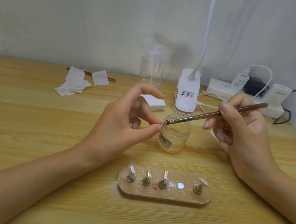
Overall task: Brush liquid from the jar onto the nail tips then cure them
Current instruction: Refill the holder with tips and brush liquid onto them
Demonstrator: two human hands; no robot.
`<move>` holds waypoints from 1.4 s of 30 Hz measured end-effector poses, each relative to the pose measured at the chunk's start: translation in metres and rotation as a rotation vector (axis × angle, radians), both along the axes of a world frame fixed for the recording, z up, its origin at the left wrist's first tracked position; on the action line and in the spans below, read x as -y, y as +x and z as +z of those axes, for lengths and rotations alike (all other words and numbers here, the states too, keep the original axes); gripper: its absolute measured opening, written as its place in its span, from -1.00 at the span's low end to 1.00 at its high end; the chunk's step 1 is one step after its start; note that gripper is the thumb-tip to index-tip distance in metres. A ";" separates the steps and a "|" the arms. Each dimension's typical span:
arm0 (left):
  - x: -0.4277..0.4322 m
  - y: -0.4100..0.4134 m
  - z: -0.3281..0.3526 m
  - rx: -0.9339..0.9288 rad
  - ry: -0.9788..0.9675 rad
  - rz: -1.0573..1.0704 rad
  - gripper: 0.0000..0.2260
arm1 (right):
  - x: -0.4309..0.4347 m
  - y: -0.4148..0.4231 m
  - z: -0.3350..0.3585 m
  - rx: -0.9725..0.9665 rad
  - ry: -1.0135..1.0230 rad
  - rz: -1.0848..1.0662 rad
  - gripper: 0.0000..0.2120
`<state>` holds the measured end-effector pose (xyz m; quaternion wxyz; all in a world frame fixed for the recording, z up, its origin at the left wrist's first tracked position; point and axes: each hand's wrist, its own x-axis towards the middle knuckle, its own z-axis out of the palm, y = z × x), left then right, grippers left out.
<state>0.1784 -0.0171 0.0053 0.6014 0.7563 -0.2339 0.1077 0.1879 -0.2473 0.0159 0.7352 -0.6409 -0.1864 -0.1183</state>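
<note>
Head view: left hand (124, 120) pinches nail tip (163, 123) near jar (174, 138); right hand (240, 125) grips brush (216, 112), coating it. Next, likely reseat on near holder (164, 195).

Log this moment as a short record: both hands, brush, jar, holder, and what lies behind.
left hand: pinches a nail tip over the jar's rim
right hand: holds the brush, bristles at that tip
jar: open, on the table
holder: wooden, four standing tips, one bare metal disc
behind: pump bottle, clip lamp, wipes, power strip
</note>
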 end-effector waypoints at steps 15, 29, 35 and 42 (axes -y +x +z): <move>0.000 0.000 0.000 0.015 0.010 0.000 -0.63 | 0.001 0.001 0.000 0.013 0.019 -0.064 -0.80; 0.000 -0.001 0.001 0.030 0.025 0.010 -0.64 | 0.001 0.001 0.000 0.017 0.048 0.003 -0.82; -0.001 -0.001 0.001 0.039 0.022 0.010 -0.65 | 0.000 0.001 0.000 -0.038 0.015 -0.055 -0.82; -0.001 0.000 0.001 0.056 0.028 0.008 -0.64 | -0.001 -0.001 0.001 -0.007 0.024 -0.002 -0.80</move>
